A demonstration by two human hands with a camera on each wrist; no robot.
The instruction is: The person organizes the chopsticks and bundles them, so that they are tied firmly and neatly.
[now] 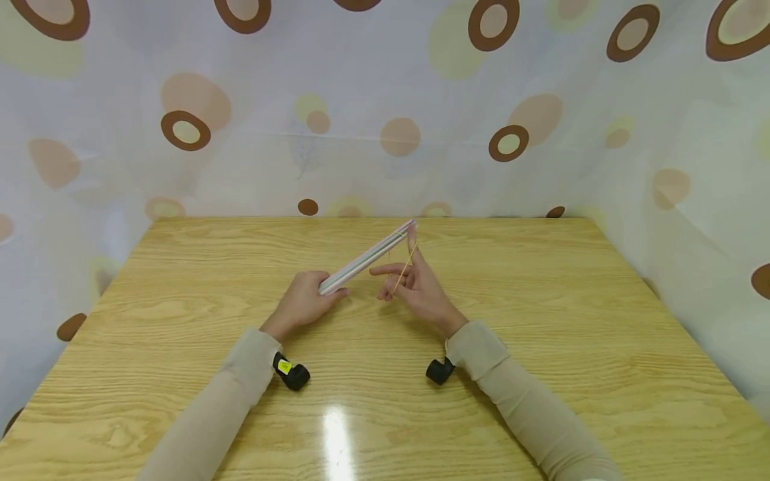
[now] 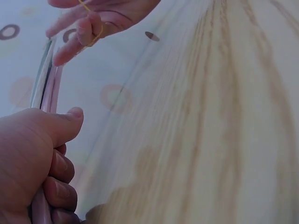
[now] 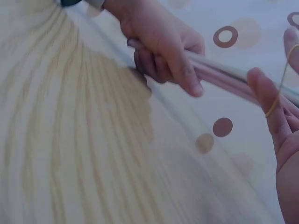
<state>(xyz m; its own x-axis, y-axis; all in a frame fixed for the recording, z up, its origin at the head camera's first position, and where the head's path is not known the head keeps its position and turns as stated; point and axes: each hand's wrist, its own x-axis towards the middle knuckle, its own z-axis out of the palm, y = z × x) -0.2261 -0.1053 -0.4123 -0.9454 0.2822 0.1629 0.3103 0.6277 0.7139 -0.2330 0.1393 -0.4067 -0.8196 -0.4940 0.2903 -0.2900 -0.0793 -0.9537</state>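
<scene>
My left hand (image 1: 303, 298) grips the lower end of a bundle of pale pink and whitish straw-like sticks (image 1: 368, 257). The bundle slants up to the right above the table, and in the left wrist view the fingers wrap round the sticks (image 2: 53, 88). Close to its upper end is my right hand (image 1: 424, 290), fingers spread, with one fingertip at the stick ends. A thin yellow rubber band (image 1: 406, 268) stretches across these fingers; the right wrist view shows the band (image 3: 283, 77) looped over them. Whether it also circles the sticks is hard to tell.
Beneath both hands lies a wood-grain table (image 1: 571, 347). Behind and beside it hangs a pale cloth (image 1: 361, 167) with brown and beige circles. Black wrist cameras (image 1: 293, 374) sit at the sleeve cuffs.
</scene>
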